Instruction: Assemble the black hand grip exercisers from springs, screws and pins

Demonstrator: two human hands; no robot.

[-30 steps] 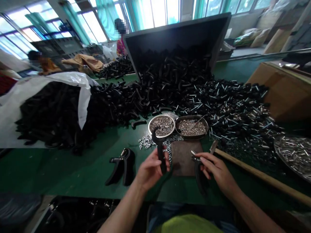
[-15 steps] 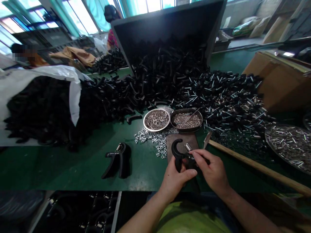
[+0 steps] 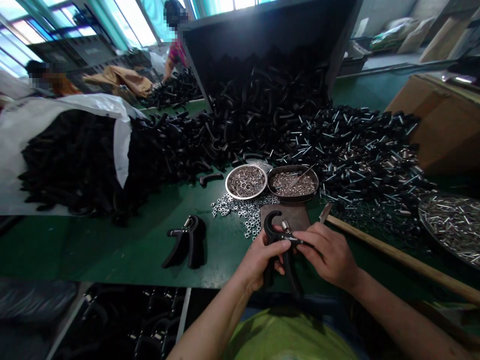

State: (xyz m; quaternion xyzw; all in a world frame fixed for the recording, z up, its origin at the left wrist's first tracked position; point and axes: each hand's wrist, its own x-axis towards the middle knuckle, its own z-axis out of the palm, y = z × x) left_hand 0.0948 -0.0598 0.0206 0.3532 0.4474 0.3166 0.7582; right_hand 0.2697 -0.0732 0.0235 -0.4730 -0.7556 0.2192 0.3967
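Observation:
My left hand [image 3: 258, 257] is closed around a black hand grip strengthener [image 3: 291, 272], whose hooked upper end curls above my fingers. A metal spring [image 3: 286, 226] sticks up from it, tilted. With thumb and fingers pinched, my right hand [image 3: 330, 255] grips a black part at the right side of the same strengthener; where that part joins is hard to make out. To the left, a second hand grip strengthener [image 3: 185, 241] with a spring across its top rests on the green table [image 3: 123, 255]. A grey metal plate [image 3: 296, 215] lies just beyond my hands.
A round bowl [image 3: 246, 182] and an oval tin [image 3: 293, 184] hold small metal parts, with loose nuts [image 3: 232, 207] in front. A wooden-handled hammer [image 3: 397, 255] lies at right. Black handles [image 3: 270, 100] spill from a large bin. Cardboard box [image 3: 438, 125] at right; two people work beyond.
The strengthener has turned in my hands, and its lower handle now shows hanging down. My right fingers have shifted along its right side. The whole view has moved slightly.

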